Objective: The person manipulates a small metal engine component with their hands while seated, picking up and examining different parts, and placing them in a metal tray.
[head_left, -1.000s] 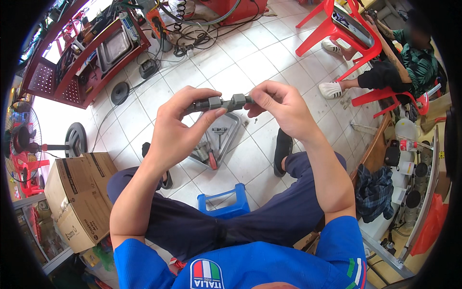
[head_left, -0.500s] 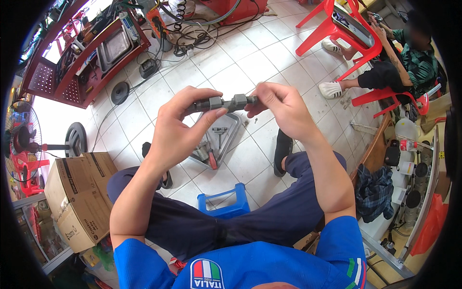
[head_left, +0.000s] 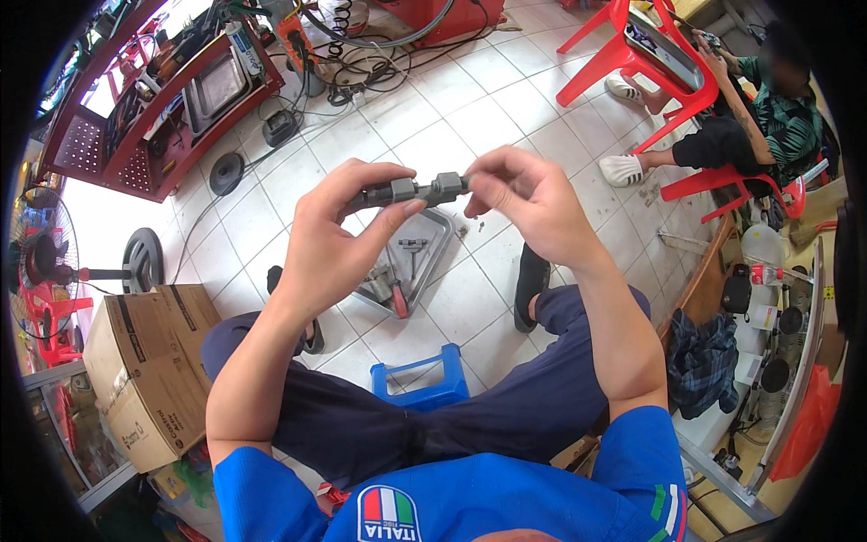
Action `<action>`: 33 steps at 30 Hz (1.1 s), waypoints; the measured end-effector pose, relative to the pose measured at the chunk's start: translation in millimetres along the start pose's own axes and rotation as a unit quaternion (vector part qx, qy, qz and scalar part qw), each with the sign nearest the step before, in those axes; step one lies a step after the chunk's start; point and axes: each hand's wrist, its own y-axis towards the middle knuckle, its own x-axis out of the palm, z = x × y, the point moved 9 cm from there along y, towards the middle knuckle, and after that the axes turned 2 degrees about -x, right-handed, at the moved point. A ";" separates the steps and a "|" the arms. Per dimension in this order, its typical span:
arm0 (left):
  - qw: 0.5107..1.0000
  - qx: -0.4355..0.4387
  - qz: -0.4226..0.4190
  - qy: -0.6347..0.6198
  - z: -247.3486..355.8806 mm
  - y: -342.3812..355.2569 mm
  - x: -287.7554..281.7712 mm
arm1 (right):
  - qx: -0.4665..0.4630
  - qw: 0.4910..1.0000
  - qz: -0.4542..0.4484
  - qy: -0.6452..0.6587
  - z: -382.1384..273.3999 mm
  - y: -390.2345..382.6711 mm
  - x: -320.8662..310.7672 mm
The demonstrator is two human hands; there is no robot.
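A dark grey metal shaft with blocky collars (head_left: 442, 187) is held level in front of me, above the floor. My left hand (head_left: 348, 221) is closed round its left end, thumb below and fingers above. At the other end, my right hand (head_left: 524, 199) pinches the tip between thumb and fingers. Beneath them a grey metal tray (head_left: 435, 248) lies on the tiles, partly hidden by my left hand. It holds a red-handled screwdriver (head_left: 398, 298), a small T-shaped metal tool (head_left: 413, 253) and metal parts I cannot make out.
A blue plastic stool (head_left: 420, 387) stands between my legs. Cardboard boxes (head_left: 149, 370) and a fan (head_left: 45, 257) are at the left, below a red tool cart (head_left: 135, 154). Another person (head_left: 777, 117) sits at the far right beside a red plastic stool (head_left: 623, 59). Cables (head_left: 361, 77) lie at the back.
My right hand's fingers have shifted slightly left and opened out a little around the tip. The shaft's right collar appears turned and a bit farther left. My left hand stays nearly still.
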 end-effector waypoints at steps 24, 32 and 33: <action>1.000 -0.015 -0.024 -0.003 -2.4 -0.5 0.3 | -0.023 1.000 0.010 0.013 -8.7 -2.0 4.8; 1.000 -0.009 -0.016 -0.001 -2.2 0.3 -0.2 | -0.030 0.999 0.016 0.013 -10.5 -1.6 5.9; 1.000 -0.006 -0.007 -0.005 -1.9 -0.1 -0.5 | -0.010 1.000 0.002 0.011 -4.5 -0.7 4.6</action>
